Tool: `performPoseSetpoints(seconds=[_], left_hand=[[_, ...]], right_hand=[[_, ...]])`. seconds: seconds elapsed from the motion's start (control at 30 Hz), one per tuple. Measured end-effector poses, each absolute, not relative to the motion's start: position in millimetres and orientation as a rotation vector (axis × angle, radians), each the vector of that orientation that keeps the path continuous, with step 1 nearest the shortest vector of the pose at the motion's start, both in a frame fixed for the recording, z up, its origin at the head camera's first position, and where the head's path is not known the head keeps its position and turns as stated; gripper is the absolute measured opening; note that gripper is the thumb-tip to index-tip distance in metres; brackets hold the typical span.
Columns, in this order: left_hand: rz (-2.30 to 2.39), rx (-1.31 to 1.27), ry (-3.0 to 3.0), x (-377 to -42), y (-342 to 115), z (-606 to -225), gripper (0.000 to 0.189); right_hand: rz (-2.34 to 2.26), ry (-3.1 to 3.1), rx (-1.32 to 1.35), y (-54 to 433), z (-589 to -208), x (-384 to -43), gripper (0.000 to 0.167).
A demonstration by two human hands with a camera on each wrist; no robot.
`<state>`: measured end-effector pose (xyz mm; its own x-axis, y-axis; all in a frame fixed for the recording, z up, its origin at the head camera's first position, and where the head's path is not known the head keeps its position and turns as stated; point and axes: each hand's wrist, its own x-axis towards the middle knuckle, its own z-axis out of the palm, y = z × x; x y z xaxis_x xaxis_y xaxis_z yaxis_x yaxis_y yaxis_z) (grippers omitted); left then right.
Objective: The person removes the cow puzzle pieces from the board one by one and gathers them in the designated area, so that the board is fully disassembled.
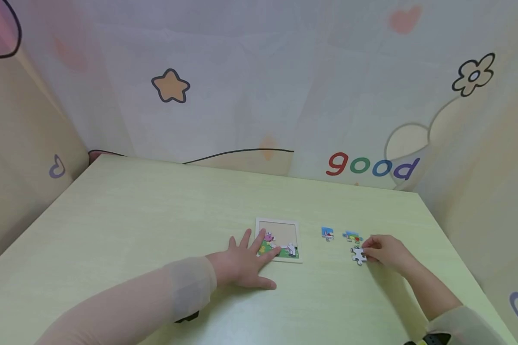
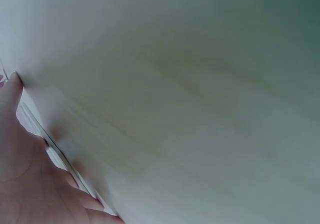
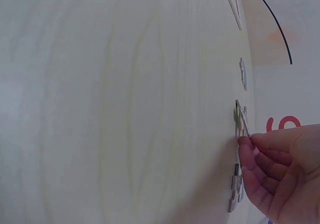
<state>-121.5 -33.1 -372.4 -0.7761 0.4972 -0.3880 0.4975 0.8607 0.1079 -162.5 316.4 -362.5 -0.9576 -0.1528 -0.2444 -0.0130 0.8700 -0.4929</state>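
Observation:
My left hand (image 1: 246, 263) lies with fingers spread over the left and lower part of a small white-framed puzzle board (image 1: 300, 239). Pink, green and white picture pieces fill the board's lower part; bare tan backing (image 1: 280, 229) shows above. In the left wrist view, the fingers run along the board's edge. To the right, my right hand (image 1: 388, 253) pinches a pale jigsaw piece (image 1: 359, 256) between thumb and fingertips. The right wrist view shows this jigsaw piece (image 3: 241, 115) edge-on and tilted up from the table.
A blue jigsaw piece (image 1: 327, 233) lies between the board and the right hand. Another colourful jigsaw piece (image 1: 351, 235) lies just beyond the pinched one. More jigsaw pieces (image 3: 234, 191) lie beside the right fingers. A printed cloth (image 1: 241, 96) hangs behind the pale table (image 1: 155, 206).

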Motion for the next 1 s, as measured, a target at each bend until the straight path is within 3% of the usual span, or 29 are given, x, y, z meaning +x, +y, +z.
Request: performPoseSetpoints(seconds=[0.33,0.7,1.0], left_hand=[[0.084,0.787,2.631,-122.2,-43.0,-382.5,0.081],[0.063,0.803,2.599,-120.0,-47.7,-376.9,0.076],[0.021,0.798,2.601,-124.6,-44.6,-375.1,0.077]], right_hand=[[-0.705,2.794,-0.107,300.3,-358.2,-161.8,0.017],[-1.066,2.528,-0.256,212.4,-362.5,-169.7,0.019],[-0.881,2.612,-0.42,155.8,-368.1,-186.0,0.023]])
